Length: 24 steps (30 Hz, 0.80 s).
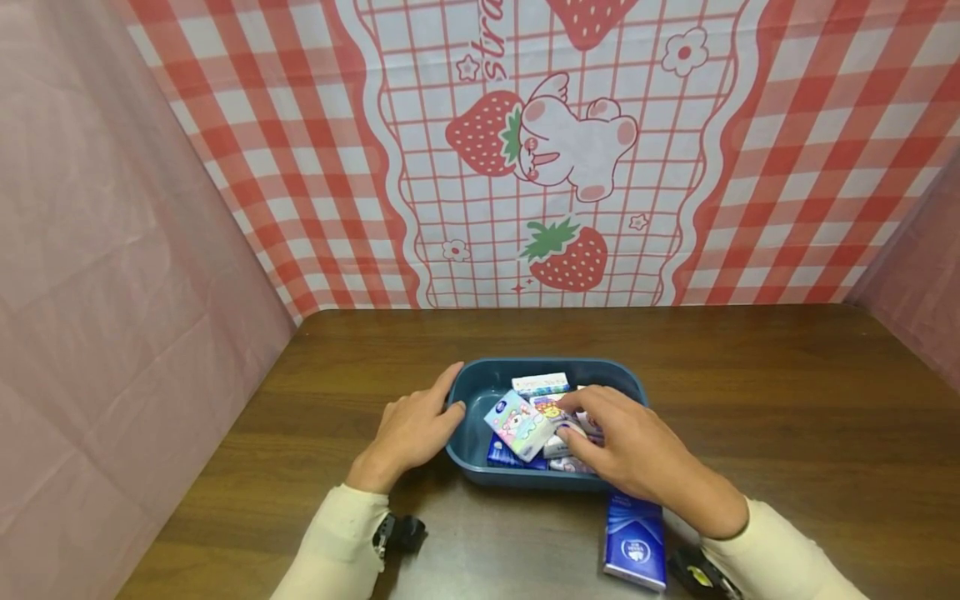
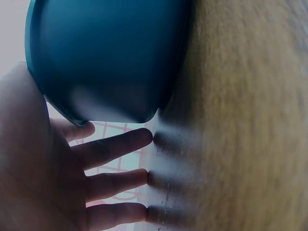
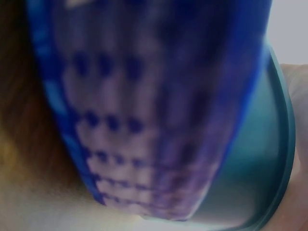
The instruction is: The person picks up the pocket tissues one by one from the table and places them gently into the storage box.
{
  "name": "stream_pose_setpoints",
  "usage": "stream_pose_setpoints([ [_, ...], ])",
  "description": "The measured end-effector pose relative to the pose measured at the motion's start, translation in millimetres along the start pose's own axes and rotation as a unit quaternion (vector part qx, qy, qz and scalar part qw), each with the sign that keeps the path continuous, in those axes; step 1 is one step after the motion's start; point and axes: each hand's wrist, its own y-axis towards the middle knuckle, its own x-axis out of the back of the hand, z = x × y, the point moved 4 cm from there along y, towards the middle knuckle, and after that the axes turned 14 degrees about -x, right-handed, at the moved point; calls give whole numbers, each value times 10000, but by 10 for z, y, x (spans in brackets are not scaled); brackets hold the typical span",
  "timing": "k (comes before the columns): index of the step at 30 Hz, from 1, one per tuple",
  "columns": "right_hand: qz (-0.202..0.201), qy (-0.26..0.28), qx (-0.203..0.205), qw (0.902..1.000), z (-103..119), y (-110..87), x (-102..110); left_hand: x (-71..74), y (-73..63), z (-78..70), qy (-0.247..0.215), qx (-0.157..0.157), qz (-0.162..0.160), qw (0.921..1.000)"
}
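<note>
My left hand [image 1: 410,429] is at the left end of a blue-green plastic bin [image 1: 465,479], thumb at the rim. In the left wrist view its other fingers [image 2: 115,185] stretch out straight beside the bin's outer wall, tips at the tabletop. My right hand [image 1: 637,446] reaches over the bin's right side, thumb and forefinger bent among small packs. I cannot tell whether they pinch one. Left of those fingertips a pastel cartoon tissue pack [image 1: 520,427] lies tilted on top of a dark blue pack [image 1: 504,454]. A white pack [image 1: 540,383] lies by the back wall.
A long blue pack [image 1: 635,542] is in front of the bin, beside my right wrist, and fills much of the right wrist view, blurred. The bin stands on a brown wood-grain table [image 1: 330,392]. A red-checked strawberry cloth [image 1: 525,250] hangs behind.
</note>
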Motion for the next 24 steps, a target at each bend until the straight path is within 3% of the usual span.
stream_pose_setpoints([
  [15, -231, -62, 519, 9984, -2, -7, 4, -5, 2, 13, 6, -14, 5, 10000],
  [24, -222, -73, 496, 9985, -1, -11, 14, -12, 1, 12, -72, -3, 40, 10000],
])
